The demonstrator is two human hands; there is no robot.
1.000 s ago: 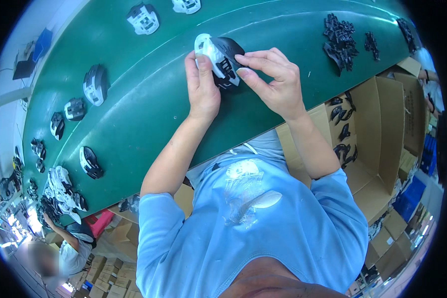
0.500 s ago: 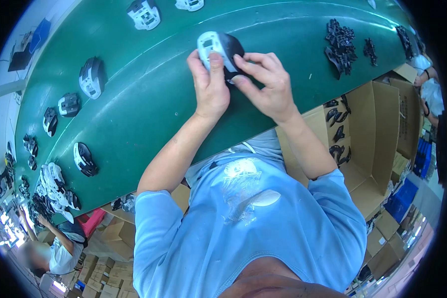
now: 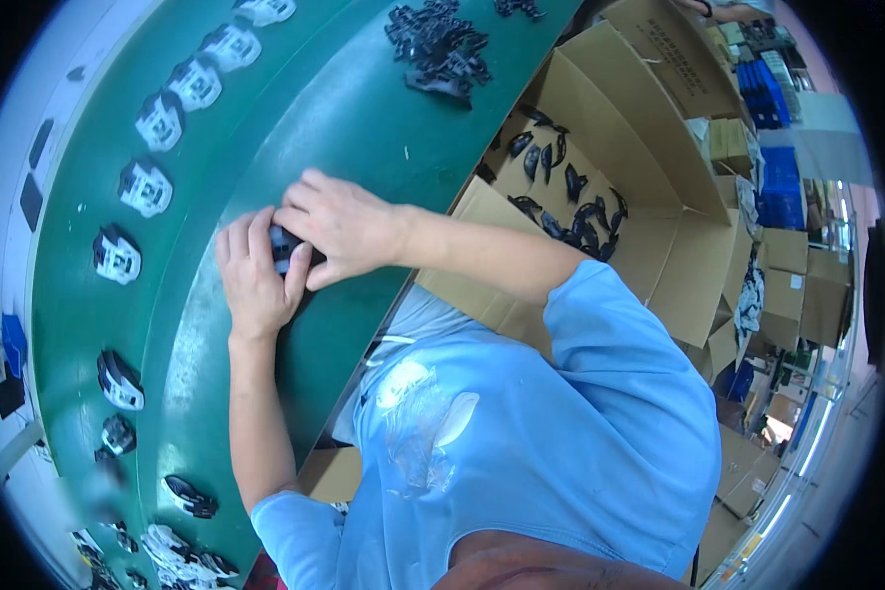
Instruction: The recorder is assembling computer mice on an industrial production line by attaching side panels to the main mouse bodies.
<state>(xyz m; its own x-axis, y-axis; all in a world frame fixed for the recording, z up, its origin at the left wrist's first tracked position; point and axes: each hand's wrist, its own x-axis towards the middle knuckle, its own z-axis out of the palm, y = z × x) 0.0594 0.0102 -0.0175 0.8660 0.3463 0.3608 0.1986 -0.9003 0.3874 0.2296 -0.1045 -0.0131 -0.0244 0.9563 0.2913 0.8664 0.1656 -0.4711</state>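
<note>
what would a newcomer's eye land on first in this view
Likely the left hand and right hand, together gripping a dark part over the green table. Left of them runs a row of black-and-white shells; to the right, an open cardboard box holds loose black pieces.

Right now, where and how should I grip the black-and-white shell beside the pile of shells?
Probably by the long edges of the black-and-white shell, at its middle, from above: it lies long and narrow on the green table, and the pile is close to its lower side in view.
</note>
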